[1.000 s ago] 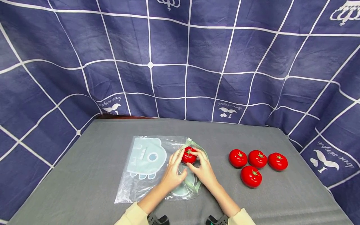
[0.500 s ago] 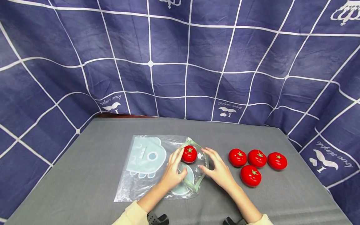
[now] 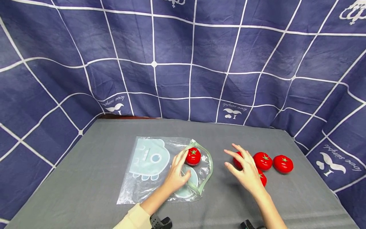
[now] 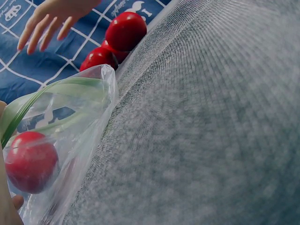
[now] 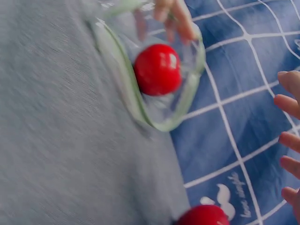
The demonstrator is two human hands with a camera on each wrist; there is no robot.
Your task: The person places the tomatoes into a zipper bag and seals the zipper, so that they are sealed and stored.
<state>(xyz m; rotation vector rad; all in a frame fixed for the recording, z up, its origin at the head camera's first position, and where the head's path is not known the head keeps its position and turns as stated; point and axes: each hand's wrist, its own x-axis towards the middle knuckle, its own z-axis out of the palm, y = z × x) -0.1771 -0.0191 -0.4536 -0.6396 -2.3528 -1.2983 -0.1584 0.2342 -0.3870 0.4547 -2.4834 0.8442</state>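
Observation:
A clear zip bag [image 3: 125, 194] with a pale blue cartoon print lies on the table, its green-edged mouth [image 5: 124, 75] spread towards the right. Just inside that mouth sits a red tomato [image 3: 193, 157]. My left hand [image 3: 175, 178] is at the bag's mouth, fingers extended along the upper edge and thumb apart from them. To the right, my right hand [image 3: 247, 170] hovers with spread fingers and holds nothing. It partly covers two tomatoes in the head view; another tomato [image 3: 262, 161] and the rightmost tomato [image 3: 283, 164] show beside it.
A grey cloth covers the table [image 3: 223, 206]. Behind it and along both sides hangs a dark blue curtain [image 3: 177, 79] with white grid lines.
My right hand has left the tomato in the bag and moved right, over towards the loose tomatoes. My left hand has stayed at the bag's mouth.

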